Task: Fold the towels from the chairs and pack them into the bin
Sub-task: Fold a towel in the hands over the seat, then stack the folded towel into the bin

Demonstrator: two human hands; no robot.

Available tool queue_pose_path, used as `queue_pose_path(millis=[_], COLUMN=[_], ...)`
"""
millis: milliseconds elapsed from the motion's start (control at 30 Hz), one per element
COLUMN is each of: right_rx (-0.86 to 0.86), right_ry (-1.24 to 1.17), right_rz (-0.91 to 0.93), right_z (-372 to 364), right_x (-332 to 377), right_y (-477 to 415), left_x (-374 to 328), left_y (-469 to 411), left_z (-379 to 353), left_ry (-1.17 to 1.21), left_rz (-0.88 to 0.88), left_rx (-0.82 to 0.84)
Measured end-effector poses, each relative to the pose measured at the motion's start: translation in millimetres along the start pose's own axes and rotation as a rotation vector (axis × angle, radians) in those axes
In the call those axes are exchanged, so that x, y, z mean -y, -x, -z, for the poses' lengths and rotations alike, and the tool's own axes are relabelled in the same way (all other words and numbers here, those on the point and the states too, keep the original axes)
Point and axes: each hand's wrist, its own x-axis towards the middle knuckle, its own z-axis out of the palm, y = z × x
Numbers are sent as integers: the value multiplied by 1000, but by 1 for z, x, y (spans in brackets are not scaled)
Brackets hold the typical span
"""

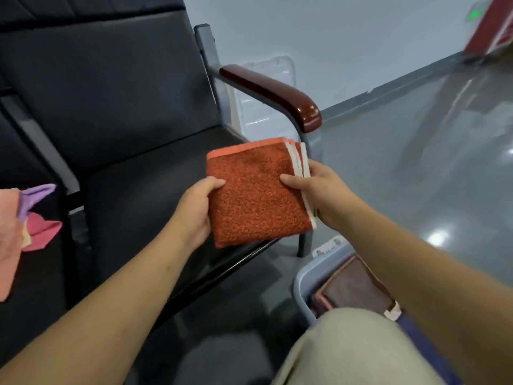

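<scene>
So the folded orange towel (256, 194) is held over the black chair seat (144, 195), left hand (198, 209) and right hand (313, 190) pinching opposite edges to keep the layers together, probably heading for the bin (305, 282) at lower right.

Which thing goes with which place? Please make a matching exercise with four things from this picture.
Things: 1 orange towel; 2 brown towel; 3 purple cloth; 4 wooden armrest.
Places: A inside the grey bin; B far left, beside pink cloths; C gripped by the left hand and the right hand; D above the black seat.
Pairs: 1-C; 2-A; 3-B; 4-D.
</scene>
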Motion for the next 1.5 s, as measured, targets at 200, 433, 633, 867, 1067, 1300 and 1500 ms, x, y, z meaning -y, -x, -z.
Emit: queue_pose_path(millis=[200,433,633,867,1067,1300,1500], right_rx=[-407,-739,-912,-877,-789,-815,-615], right_ry=[-271,-407,-401,-7,444,612,602], right_rz=[-91,-259,-436,-609,-744,-374,-84], right_z=[107,175,203,223,224,187,95], right_x=[-89,-175,-245,-297,-282,-159,-61], right_y=[43,73,81,81,82,65,19], left_x=[69,178,253,306,275,142,16], left_y=[-17,-49,-66,-75,-66,-61,-35], left_z=[-84,-141,-160,-161,-164,-150,-65], left_ry=[-349,-908,-1218,-1598,-1639,-1505,-1200], left_rz=[25,-33,-193,-74,-18,-58,-65], left_rx=[332,584,728,846,833,709,406])
